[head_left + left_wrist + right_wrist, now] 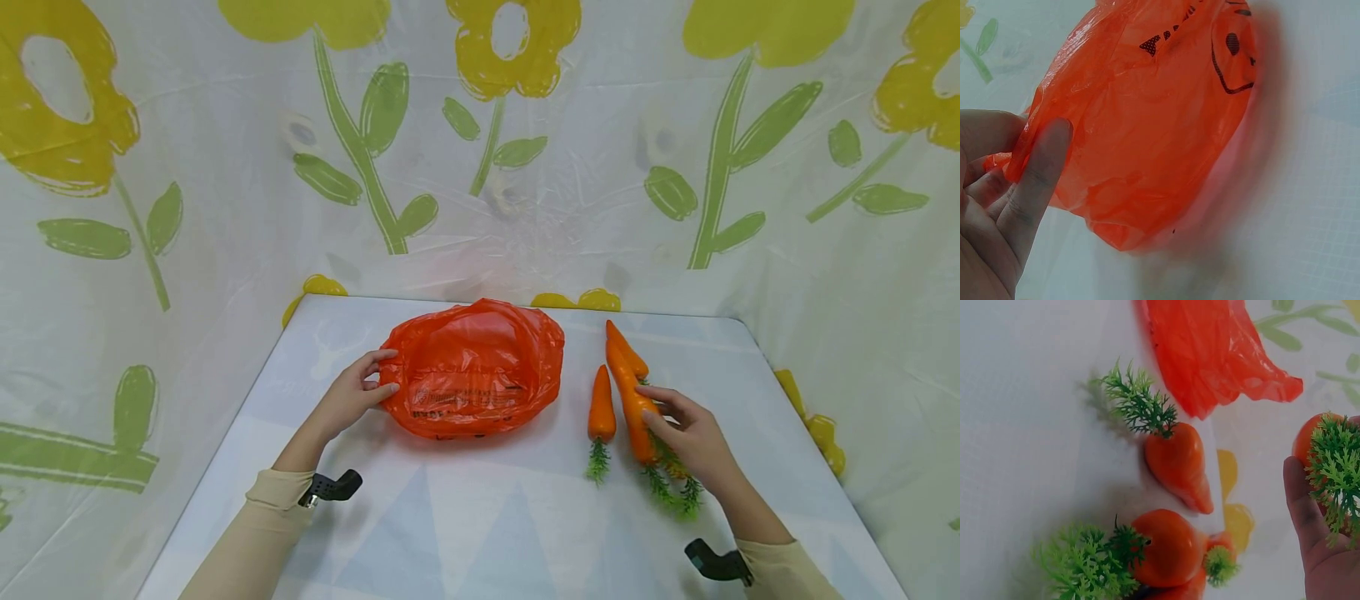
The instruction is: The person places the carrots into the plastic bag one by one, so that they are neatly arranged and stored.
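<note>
A red plastic bag (pixel 472 375) with dark print stands on the table, its mouth spread open. My left hand (pixel 351 396) pinches the bag's left rim between thumb and fingers, which the left wrist view shows close up. On the right, my right hand (pixel 693 437) holds an orange carrot (pixel 1305 440) with a leafy green top, thumb on one side and fingers on the other. A single carrot (pixel 601 408) lies between the bag and that hand. More carrots (pixel 1169 550) lie close together below the right hand, partly overlapping; their exact number is hidden.
The light table (pixel 480 533) has pale blue triangles. Behind it and at both sides hangs a whitish curtain (pixel 585 208) printed with yellow flowers and green stems. Each wrist wears a black camera mount (pixel 336 485).
</note>
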`<state>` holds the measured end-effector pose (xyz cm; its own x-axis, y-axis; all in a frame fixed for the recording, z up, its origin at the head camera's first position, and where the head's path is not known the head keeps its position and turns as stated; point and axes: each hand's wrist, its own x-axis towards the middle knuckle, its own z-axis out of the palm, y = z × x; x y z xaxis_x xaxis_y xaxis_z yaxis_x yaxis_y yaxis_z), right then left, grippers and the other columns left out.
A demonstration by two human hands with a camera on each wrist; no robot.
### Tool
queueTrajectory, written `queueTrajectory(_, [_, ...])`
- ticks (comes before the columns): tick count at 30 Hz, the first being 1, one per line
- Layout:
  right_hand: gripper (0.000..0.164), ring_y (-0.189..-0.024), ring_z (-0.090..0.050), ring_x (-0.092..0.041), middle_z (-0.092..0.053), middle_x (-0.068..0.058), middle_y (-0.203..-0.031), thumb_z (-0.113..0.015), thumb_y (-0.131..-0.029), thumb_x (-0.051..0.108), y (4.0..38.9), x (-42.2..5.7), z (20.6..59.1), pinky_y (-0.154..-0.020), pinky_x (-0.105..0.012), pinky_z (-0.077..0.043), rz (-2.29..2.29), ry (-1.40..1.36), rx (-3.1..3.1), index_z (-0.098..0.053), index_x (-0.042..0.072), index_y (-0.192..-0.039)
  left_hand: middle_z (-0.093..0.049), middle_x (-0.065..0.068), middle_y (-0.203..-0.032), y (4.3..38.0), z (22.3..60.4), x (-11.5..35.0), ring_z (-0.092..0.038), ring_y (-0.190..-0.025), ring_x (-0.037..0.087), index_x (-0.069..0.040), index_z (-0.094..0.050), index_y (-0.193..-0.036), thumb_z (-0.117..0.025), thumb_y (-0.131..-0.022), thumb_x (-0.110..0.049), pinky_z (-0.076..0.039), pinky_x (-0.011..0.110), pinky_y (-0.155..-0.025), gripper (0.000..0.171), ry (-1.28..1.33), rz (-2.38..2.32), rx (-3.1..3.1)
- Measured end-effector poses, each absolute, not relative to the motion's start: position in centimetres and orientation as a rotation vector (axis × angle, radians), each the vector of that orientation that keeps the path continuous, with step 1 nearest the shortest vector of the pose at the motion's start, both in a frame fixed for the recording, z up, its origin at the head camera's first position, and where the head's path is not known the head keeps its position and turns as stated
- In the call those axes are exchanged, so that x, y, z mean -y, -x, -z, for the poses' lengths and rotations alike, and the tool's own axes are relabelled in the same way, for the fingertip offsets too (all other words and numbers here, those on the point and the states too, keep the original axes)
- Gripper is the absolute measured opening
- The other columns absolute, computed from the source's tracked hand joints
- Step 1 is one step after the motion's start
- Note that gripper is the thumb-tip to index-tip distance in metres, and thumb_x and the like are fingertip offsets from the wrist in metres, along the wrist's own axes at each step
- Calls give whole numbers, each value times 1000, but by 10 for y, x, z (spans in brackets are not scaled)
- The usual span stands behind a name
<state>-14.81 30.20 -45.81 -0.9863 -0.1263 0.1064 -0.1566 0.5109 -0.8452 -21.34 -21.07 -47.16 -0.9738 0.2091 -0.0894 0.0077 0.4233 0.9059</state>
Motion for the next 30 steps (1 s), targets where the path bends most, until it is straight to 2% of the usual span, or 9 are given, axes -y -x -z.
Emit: queueTrajectory(30, [37,-104,-62,-3,-58,-19,-133,-63,-102,17,150,-276,445,-85,-19,-55,-1627,-367,2630,-60,3,-137,-47,24,-147,211,471,211,-68,-99,28,-10,-41,-152,-68,-99,-14,-62,37,-79,60,-217,-1625,-2452])
